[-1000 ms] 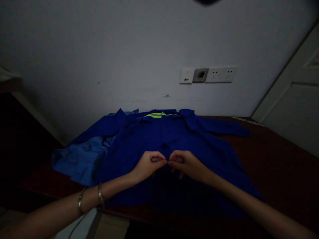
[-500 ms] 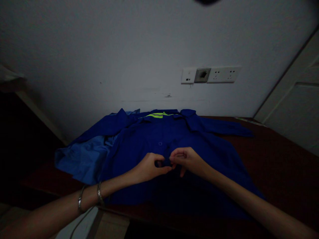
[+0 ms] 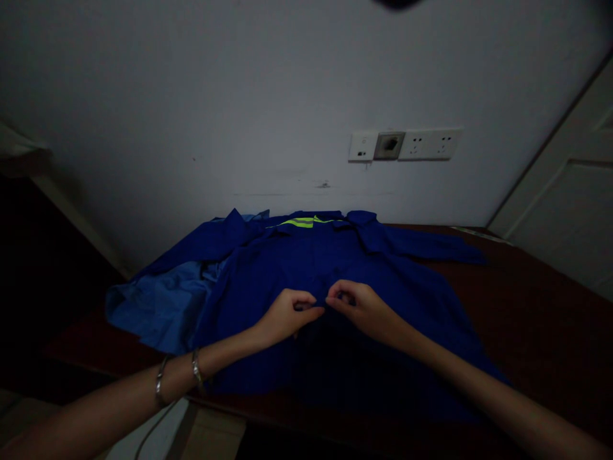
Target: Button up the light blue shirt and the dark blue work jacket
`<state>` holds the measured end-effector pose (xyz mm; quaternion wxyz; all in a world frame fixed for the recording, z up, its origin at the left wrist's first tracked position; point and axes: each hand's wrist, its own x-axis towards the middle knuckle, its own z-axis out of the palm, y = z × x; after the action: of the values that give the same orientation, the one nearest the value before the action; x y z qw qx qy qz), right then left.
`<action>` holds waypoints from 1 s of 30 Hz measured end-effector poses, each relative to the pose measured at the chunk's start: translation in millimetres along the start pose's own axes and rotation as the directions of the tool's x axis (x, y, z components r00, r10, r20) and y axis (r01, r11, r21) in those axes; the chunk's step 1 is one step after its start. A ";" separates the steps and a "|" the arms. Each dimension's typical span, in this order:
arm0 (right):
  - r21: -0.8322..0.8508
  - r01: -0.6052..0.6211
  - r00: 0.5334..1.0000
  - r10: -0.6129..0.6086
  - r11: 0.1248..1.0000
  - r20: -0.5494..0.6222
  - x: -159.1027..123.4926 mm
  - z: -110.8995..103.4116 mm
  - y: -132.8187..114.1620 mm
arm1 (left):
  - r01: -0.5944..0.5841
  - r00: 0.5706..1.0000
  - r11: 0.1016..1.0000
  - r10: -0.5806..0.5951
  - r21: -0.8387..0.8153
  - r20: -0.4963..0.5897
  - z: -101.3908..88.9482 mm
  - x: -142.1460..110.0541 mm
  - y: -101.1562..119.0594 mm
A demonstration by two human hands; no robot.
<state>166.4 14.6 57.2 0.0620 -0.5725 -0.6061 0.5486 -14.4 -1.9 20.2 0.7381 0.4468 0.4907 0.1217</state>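
A dark blue work jacket (image 3: 268,275) lies spread out, its collar end toward the wall and a yellow-green reflective strip showing near the top. Over the middle of its front, my left hand (image 3: 290,313) has thumb and index finger closed on the cloth at the front opening. Close beside it, my right hand (image 3: 357,303) is pinched on the other edge, fingers curled under. Only a small gap separates the fingertips. The pinched edges are dark and partly hidden by my fingers. A light blue garment (image 3: 158,306) lies crumpled beneath the jacket's left sleeve.
The jacket rests on a dark red-brown tabletop (image 3: 536,306) against a pale wall (image 3: 215,115). Wall sockets (image 3: 426,145) sit above it to the right. A panelled door (image 3: 575,211) stands at the right. A white object (image 3: 153,434) with a cord is below the front edge.
Both hands have moved slightly up the jacket front, and the button that showed above them is no longer visible. My left fingertips have drawn a little away from my right ones.
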 end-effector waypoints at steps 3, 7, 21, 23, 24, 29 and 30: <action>-0.026 0.010 1.000 -0.010 1.000 0.004 -0.2 -0.9 -1.4 | -0.085 0.986 0.995 0.090 0.043 -0.139 1.9 0.2 -1.9; -0.033 0.024 1.000 -0.024 0.999 0.016 -0.4 1.6 -1.0 | -0.241 0.938 0.962 0.266 0.132 -0.225 7.6 -0.5 -3.7; 0.023 0.040 0.998 -0.042 0.999 0.055 -5.8 7.9 1.5 | -0.087 0.984 0.996 0.086 -0.002 -0.159 16.4 -0.7 -10.8; 0.004 0.055 0.997 -0.055 0.998 0.052 -6.4 7.7 2.2 | -0.036 0.994 0.998 0.029 -0.060 -0.110 14.2 -0.8 -11.0; -0.013 0.063 0.997 -0.063 0.998 0.048 -6.7 7.8 2.7 | -0.012 0.996 0.997 0.005 -0.076 -0.089 12.9 -1.1 -10.8; -0.135 0.141 0.990 -0.140 0.981 0.018 -9.4 10.9 6.3 | 0.037 0.999 0.995 -0.040 -0.090 -0.027 4.9 -4.5 -8.3; -0.153 0.161 0.987 -0.161 0.975 0.012 -10.0 11.7 7.0 | 0.041 0.999 0.995 -0.043 -0.094 -0.018 3.5 -5.2 -7.9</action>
<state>166.0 -1.7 53.0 0.0621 -0.5246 -0.6911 0.4933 -16.1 -11.5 17.7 0.7555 0.4003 0.5012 0.1335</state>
